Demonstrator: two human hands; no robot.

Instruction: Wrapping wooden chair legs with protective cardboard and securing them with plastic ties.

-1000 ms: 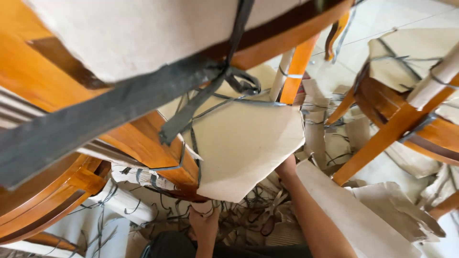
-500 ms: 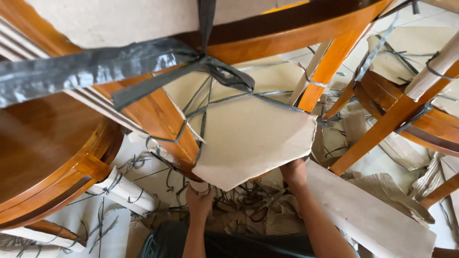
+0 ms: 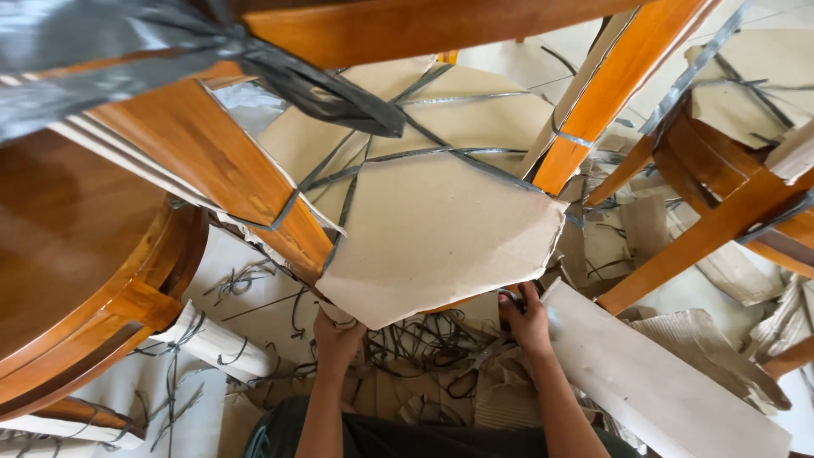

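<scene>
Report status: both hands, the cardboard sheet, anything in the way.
Left hand grips cardboard sheet edge. Right hand at its corner. Grey straps cross it.

Both hands (image 3: 339, 343) (image 3: 526, 318) apparently grip the cardboard sheet (image 3: 441, 233).

The cardboard sheet (image 3: 441, 237) is pale beige, crossed by dark grey straps (image 3: 339, 93) (shiny in places). The wooden chair leg (image 3: 593, 102) is warm orange-brown; the round table (image 3: 76, 254) is darker brown.
</scene>
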